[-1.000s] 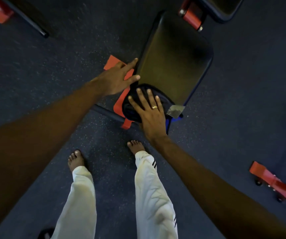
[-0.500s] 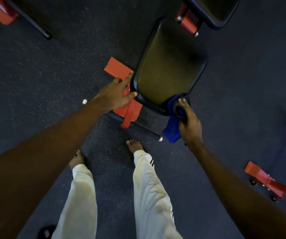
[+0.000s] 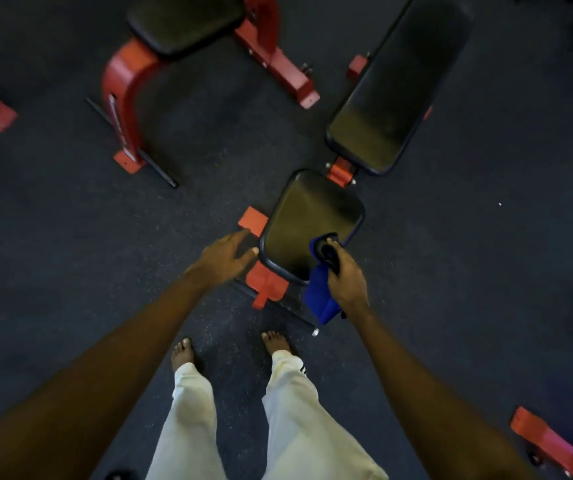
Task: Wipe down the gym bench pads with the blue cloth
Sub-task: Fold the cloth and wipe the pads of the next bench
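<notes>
Right hand (image 3: 347,282): fingers (image 3: 333,242) curled shut around the bunched blue cloth (image 3: 321,299). The gathered top of the cloth sits under the fingertips at the near right corner of the seat pad (image 3: 309,223); the loose tail hangs below the palm, off the pad edge, toward the floor (image 3: 53,237).

Left hand (image 3: 226,254): fingers spread and relaxed, holding nothing, tips just beside the pad's near left edge. Contact with the pad cannot be confirmed.

Step in hand, judged: wiping the seat pad, cloth working its near right corner. To do it well, I would flatten the cloth under the palm rather than keep it wadded, so more fabric meets the vinyl. Sweep away from the fingers across to the far edge in overlapping passes. Run the rim, and brace the pad with the free hand. The back pad (image 3: 399,84), beyond the fingertips and to the right, looks to be next.

Hard to make out:
- Dim lighting; dirt or wet streaks on the black pads cannot be judged.
- A dark patch on the cloth under the fingers may be shadow or a fold.
- Back pad's far end is cut off at the frame top.
- Second bench (image 3: 188,26), far left of the fingers, only partly in view.
</notes>
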Tool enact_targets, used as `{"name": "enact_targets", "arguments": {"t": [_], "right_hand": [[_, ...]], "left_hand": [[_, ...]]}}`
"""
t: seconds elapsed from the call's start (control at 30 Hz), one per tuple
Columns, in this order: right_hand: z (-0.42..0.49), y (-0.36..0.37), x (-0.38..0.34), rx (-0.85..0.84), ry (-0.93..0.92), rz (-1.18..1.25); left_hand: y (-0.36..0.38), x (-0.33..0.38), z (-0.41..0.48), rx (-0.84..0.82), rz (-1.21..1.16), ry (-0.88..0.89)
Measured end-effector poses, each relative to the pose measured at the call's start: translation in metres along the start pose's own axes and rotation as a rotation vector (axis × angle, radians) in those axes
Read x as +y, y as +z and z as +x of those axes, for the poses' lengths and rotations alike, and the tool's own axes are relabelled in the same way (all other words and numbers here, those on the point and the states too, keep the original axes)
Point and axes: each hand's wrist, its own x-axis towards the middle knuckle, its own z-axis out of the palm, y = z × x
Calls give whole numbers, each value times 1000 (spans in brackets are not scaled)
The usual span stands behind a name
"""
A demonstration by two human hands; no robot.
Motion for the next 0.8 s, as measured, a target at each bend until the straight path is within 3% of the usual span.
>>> {"name": "enact_targets", "arguments": {"t": [0.2, 0.47, 0.8], "right_hand": [[9, -60, -66, -27, -133, 64], [20, -118, -168, -7, -352, 73], [33, -112, -317, 111, -397, 66]], "left_hand": [[-78, 48, -48, 215, -24, -58], [-173, 86, -102, 417, 12, 25], [-299, 74, -119, 537, 32, 178]]}}
